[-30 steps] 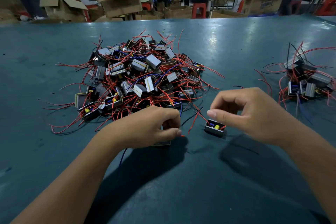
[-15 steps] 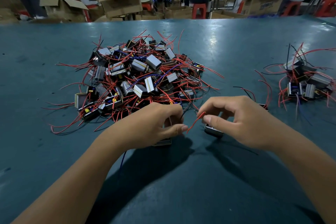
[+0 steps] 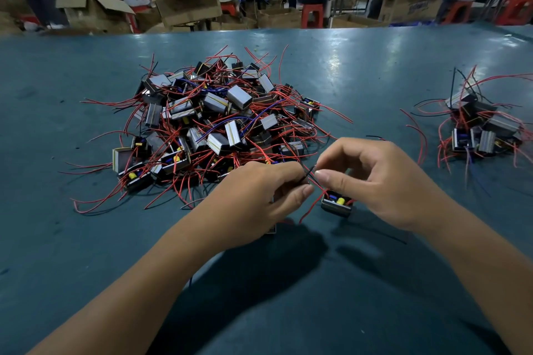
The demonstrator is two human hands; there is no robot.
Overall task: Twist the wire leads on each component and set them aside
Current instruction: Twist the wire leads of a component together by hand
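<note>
A big heap of small boxy components (image 3: 219, 121) with red, black and blue leads lies on the teal table ahead of me. My left hand (image 3: 256, 202) is curled round one component, mostly hidden under the palm. My right hand (image 3: 372, 181) pinches the red and black wire leads (image 3: 310, 173) between thumb and forefinger, right at my left thumb tip. Another component (image 3: 337, 204) with a yellow part lies on the table under my right hand, a red lead trailing from it.
A smaller pile of components (image 3: 481, 130) with loose leads lies at the right of the teal table (image 3: 86, 239). Beyond the far table edge stand cardboard boxes (image 3: 184, 0), red stools and several seated people.
My right hand has moved left to meet my left hand and now pinches the leads between them. The component under my right hand has come back into view.
</note>
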